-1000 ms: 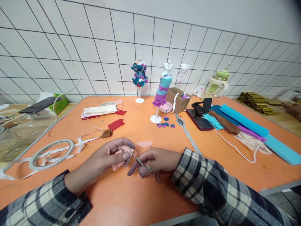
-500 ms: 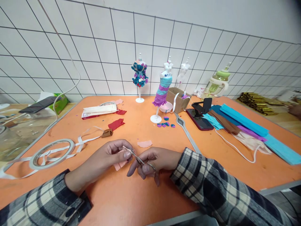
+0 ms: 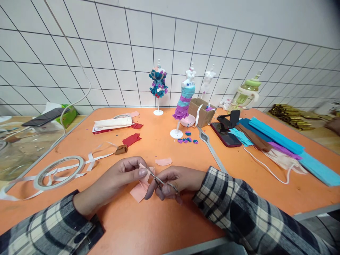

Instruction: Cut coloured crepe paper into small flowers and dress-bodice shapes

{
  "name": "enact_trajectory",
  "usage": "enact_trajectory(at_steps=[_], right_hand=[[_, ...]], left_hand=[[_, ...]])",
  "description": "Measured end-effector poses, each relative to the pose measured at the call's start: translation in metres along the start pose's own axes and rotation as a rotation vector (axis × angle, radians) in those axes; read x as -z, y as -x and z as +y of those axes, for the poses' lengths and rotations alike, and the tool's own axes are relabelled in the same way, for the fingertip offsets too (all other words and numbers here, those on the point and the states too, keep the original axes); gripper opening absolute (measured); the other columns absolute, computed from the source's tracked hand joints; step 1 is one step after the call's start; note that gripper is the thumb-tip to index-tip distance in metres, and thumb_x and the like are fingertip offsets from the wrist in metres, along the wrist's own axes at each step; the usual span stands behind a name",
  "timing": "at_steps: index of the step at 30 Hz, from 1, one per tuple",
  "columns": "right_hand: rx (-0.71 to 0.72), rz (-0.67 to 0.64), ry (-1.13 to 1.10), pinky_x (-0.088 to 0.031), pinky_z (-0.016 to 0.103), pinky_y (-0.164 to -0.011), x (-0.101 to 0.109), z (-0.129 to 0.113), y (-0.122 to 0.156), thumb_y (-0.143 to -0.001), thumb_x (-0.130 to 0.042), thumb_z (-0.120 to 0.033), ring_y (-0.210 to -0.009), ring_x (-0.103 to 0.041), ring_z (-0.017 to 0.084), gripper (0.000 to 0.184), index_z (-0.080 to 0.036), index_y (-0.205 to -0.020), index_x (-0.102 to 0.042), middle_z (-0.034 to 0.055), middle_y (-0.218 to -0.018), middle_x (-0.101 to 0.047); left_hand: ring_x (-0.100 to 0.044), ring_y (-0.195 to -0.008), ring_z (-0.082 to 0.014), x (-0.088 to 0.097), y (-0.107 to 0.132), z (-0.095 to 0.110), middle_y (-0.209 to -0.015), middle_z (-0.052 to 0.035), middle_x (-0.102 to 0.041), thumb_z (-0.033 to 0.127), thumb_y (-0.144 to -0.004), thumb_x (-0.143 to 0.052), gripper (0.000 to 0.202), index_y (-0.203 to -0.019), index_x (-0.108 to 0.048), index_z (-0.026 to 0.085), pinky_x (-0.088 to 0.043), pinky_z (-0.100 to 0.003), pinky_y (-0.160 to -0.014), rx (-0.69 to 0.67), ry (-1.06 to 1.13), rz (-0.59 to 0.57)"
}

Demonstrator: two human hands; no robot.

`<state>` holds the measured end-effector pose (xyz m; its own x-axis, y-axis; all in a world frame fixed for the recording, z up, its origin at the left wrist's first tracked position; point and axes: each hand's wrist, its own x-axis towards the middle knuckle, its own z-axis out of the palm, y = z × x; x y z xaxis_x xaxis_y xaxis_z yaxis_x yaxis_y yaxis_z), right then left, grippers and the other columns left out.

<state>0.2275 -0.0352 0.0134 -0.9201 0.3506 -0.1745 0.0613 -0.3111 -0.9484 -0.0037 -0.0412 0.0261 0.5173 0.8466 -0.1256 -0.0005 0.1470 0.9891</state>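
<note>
My left hand (image 3: 130, 171) pinches a piece of pink crepe paper (image 3: 139, 191) between thumb and fingers, part of it hanging below. My right hand (image 3: 170, 180) is closed on small metal scissors (image 3: 159, 180), thumb in one handle loop. The blades point up and left and meet the paper beside my left fingertips. Just beyond the hands, a loose strip of pink paper (image 3: 163, 162) lies flat on the orange table (image 3: 170, 226).
Mini mannequins stand at the back, one in a blue and purple paper dress (image 3: 186, 102), one in teal petals (image 3: 158, 83). A tape roll (image 3: 60, 173) lies left. A phone (image 3: 225, 134) and folded coloured paper (image 3: 276, 134) lie right, a cardboard box (image 3: 203, 117) behind.
More of the pink paper now shows, hanging lower and spread out below my left fingers. The scissors have shifted slightly right, and their blades look a little further apart.
</note>
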Motion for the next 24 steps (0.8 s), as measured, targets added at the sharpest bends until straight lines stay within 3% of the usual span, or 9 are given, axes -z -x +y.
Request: enact_trajectory(at_steps=[7,12,19,24], right_hand=[[-0.004,0.029,0.032,-0.040,0.013,-0.046,-0.0019,-0.0005,0.0003,-0.078,-0.072,-0.058,-0.062,-0.041,0.005,0.059,-0.016,-0.118,-0.069,-0.0019,-0.080,-0.046],[0.004,0.079,0.026,-0.032,0.013,-0.041,-0.0050,0.0013,0.0012,-0.076,-0.072,-0.060,-0.058,-0.037,0.005,0.060,-0.016,-0.116,-0.069,-0.0026,-0.078,-0.046],[-0.044,0.064,0.016,-0.025,0.014,-0.039,-0.0055,0.0005,0.0014,-0.077,-0.074,-0.057,-0.054,-0.034,0.003,0.054,-0.016,-0.111,-0.070,-0.0040,-0.076,-0.045],[0.028,0.112,0.011,-0.031,0.013,-0.039,-0.0072,0.0010,0.0022,-0.080,-0.073,-0.052,-0.052,-0.035,0.003,0.045,-0.014,-0.103,-0.070,-0.0049,-0.071,-0.043]], left_hand=[[-0.057,-0.060,-0.0172,0.0028,-0.0016,-0.0017,-0.063,-0.0030,-0.064,0.050,-0.075,-0.078,0.034,-0.068,-0.069,0.018,-0.045,-0.026,-0.059,-0.001,-0.090,-0.025],[-0.055,-0.061,-0.0177,0.0019,-0.0017,0.0010,-0.063,-0.0031,-0.060,0.054,-0.075,-0.076,0.039,-0.062,-0.069,0.018,-0.044,-0.028,-0.060,-0.049,-0.119,0.002],[-0.054,-0.058,-0.0144,0.0031,-0.0023,0.0010,-0.061,-0.0017,-0.062,0.048,-0.074,-0.079,0.034,-0.063,-0.069,0.017,-0.041,-0.023,-0.056,-0.003,-0.164,-0.049],[-0.054,-0.060,-0.0132,0.0053,-0.0021,-0.0020,-0.063,-0.0005,-0.061,0.049,-0.076,-0.078,0.037,-0.063,-0.066,0.016,-0.043,-0.022,-0.058,-0.041,-0.123,-0.032]])
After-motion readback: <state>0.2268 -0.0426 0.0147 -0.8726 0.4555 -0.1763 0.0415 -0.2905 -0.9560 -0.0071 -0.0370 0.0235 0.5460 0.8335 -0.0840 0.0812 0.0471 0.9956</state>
